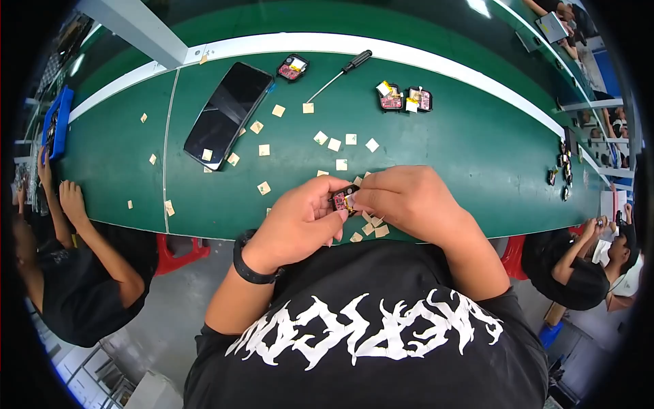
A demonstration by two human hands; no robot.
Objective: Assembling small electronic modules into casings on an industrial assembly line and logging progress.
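Close to the table's near edge, my left hand (304, 217) grips a small black device housing (341, 200) with a red circuit board inside. The fingers of my right hand (402, 198) are pinched over the housing's right side, where a bit of white and yellow shows; whether they hold a separate piece is hidden. Around my hands lie several small cream square pads (341, 165), some partly under my right hand. A similar open housing (293, 68) rests at the far side, and two more housings (392, 97) sit side by side at the far right.
A black smartphone (229, 116) lies left of centre on the green table (463, 163), with a screwdriver (340, 75) beyond it. At the far left stands a blue tray (58, 124). Black parts (565, 167) are lined up at the right. Other people (102, 273) sit on both sides.
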